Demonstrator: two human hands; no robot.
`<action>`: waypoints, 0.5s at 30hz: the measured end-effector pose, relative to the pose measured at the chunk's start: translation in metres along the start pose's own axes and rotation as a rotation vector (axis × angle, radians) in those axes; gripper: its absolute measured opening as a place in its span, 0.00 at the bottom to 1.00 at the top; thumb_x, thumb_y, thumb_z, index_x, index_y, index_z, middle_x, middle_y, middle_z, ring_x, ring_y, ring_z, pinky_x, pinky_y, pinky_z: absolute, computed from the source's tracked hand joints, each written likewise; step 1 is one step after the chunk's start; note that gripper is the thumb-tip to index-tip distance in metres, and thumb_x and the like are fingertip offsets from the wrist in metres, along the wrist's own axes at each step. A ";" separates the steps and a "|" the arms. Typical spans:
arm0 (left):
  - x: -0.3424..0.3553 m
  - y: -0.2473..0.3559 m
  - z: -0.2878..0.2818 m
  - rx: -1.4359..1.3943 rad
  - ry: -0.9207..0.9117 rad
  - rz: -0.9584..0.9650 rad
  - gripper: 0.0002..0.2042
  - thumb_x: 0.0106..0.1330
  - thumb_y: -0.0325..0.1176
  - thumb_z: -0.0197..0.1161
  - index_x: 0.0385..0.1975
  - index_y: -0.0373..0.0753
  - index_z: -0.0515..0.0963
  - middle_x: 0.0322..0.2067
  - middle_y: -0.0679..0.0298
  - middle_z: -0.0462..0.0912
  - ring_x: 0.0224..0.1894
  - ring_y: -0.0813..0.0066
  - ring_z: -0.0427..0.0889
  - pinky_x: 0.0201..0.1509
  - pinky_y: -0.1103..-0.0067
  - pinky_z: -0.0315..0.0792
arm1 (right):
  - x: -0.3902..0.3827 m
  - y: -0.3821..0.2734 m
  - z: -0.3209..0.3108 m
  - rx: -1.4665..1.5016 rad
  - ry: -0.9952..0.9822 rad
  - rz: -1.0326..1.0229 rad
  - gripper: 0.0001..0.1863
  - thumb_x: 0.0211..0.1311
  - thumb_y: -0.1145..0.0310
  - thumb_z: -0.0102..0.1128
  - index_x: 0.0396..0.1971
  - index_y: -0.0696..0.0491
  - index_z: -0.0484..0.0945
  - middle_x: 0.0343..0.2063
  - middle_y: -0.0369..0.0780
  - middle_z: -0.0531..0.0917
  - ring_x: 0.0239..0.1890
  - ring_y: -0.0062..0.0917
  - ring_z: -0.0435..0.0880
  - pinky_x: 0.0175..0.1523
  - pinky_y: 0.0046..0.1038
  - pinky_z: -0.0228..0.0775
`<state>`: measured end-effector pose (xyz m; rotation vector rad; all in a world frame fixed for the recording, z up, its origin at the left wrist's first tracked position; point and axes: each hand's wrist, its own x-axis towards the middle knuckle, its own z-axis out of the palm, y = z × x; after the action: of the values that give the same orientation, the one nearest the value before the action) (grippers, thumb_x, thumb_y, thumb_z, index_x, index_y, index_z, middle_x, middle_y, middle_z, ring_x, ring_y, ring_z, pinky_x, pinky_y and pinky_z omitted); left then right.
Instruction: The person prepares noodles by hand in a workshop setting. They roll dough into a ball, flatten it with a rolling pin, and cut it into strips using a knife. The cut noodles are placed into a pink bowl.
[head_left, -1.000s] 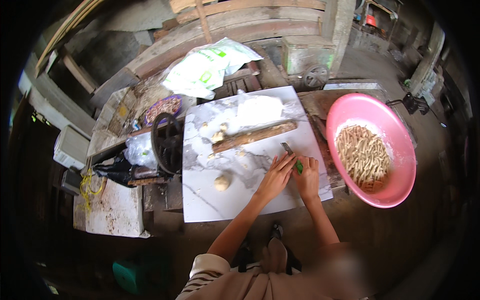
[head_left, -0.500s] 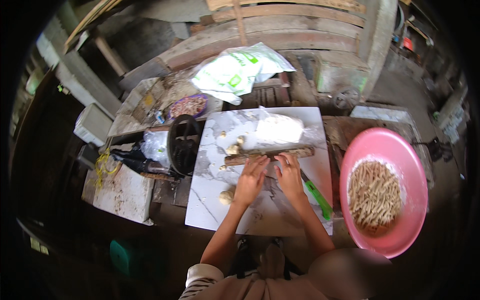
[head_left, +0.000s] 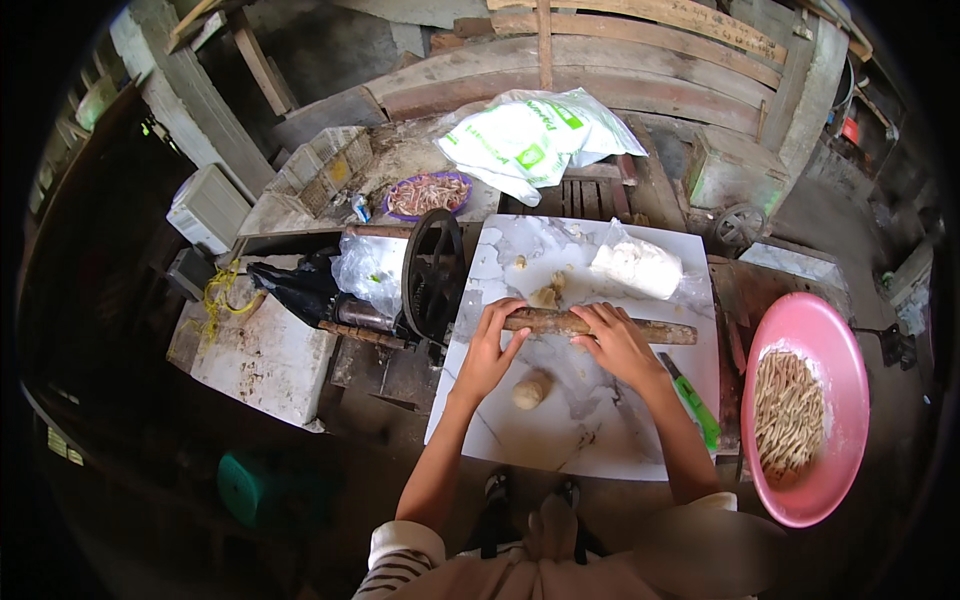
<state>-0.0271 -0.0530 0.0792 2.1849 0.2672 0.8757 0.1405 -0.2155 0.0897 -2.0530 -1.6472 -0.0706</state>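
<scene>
A rough, round wooden rolling pin (head_left: pixel 655 330) lies across a white marble-patterned board (head_left: pixel 540 445). My left hand (head_left: pixel 487 352) curls over its left end, thumb on the near side. Farther along the pin, my right hand (head_left: pixel 622 347) has its fingers draped over it and its thumb below. Between my forearms sits a pale dough ball (head_left: pixel 529 392). Small dough scraps (head_left: pixel 545 296) lie just beyond the pin. A clear bag of white flour (head_left: pixel 640 264) rests at the far right of the board. Beside my right forearm lies a green-handled knife (head_left: pixel 695 408).
At the right stands a pink basin (head_left: pixel 853 400) of floured, finger-like pieces. A black handwheel (head_left: pixel 432 270) rises at the board's left edge. Farther back are a purple-rimmed plate (head_left: pixel 440 213), a plastic crate (head_left: pixel 315 172) and a large white-and-green sack (head_left: pixel 540 140).
My hands have spread apart and settled on the pin, the left at its left end. The view has shifted, so the board sits farther right.
</scene>
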 end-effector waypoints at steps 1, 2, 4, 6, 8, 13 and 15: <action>0.000 0.005 -0.007 -0.034 -0.046 -0.082 0.14 0.63 0.30 0.60 0.48 0.38 0.70 0.45 0.56 0.74 0.45 0.60 0.77 0.42 0.72 0.73 | -0.003 -0.013 -0.006 -0.024 -0.041 0.022 0.25 0.58 0.59 0.60 0.53 0.53 0.69 0.44 0.44 0.76 0.47 0.39 0.76 0.53 0.37 0.67; -0.004 0.001 -0.007 -0.111 -0.036 -0.139 0.13 0.64 0.31 0.60 0.47 0.37 0.70 0.43 0.56 0.75 0.43 0.62 0.78 0.40 0.73 0.72 | -0.006 -0.025 -0.010 -0.047 -0.082 0.043 0.25 0.58 0.58 0.59 0.53 0.52 0.69 0.44 0.44 0.76 0.46 0.38 0.77 0.53 0.37 0.67; -0.010 -0.006 -0.002 -0.260 -0.021 -0.248 0.11 0.65 0.32 0.59 0.44 0.37 0.71 0.40 0.58 0.76 0.39 0.66 0.78 0.36 0.75 0.72 | -0.012 -0.045 -0.008 -0.098 -0.114 0.062 0.25 0.59 0.55 0.58 0.52 0.51 0.68 0.42 0.43 0.75 0.42 0.38 0.79 0.45 0.38 0.72; -0.020 -0.008 0.002 -0.328 -0.013 -0.304 0.12 0.65 0.34 0.58 0.45 0.37 0.70 0.36 0.57 0.77 0.38 0.67 0.77 0.37 0.76 0.72 | -0.016 -0.064 -0.001 -0.193 -0.216 0.134 0.23 0.59 0.55 0.57 0.52 0.50 0.68 0.40 0.43 0.74 0.41 0.37 0.80 0.40 0.37 0.74; -0.031 -0.014 0.007 -0.442 0.016 -0.365 0.13 0.66 0.34 0.58 0.46 0.37 0.69 0.36 0.57 0.76 0.37 0.67 0.77 0.38 0.77 0.71 | -0.030 -0.060 0.011 -0.228 -0.123 0.145 0.22 0.60 0.56 0.57 0.51 0.50 0.67 0.39 0.43 0.72 0.38 0.36 0.80 0.35 0.35 0.75; -0.072 -0.015 0.022 -0.214 -0.252 -0.057 0.12 0.63 0.30 0.60 0.46 0.41 0.71 0.38 0.61 0.73 0.48 0.63 0.71 0.50 0.74 0.68 | -0.049 -0.065 0.005 -0.287 0.058 0.314 0.23 0.59 0.58 0.58 0.51 0.53 0.68 0.39 0.43 0.73 0.36 0.37 0.80 0.36 0.36 0.75; -0.080 -0.028 0.041 -0.051 -0.299 0.128 0.12 0.61 0.29 0.62 0.44 0.41 0.73 0.38 0.61 0.72 0.44 0.61 0.71 0.49 0.73 0.68 | -0.054 -0.073 0.005 -0.261 0.075 0.375 0.23 0.59 0.59 0.58 0.51 0.55 0.68 0.39 0.43 0.73 0.36 0.38 0.80 0.36 0.37 0.75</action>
<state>-0.0571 -0.0921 -0.0011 2.2671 -0.0418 0.6038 0.0573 -0.2519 0.0915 -2.4897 -1.2374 -0.2402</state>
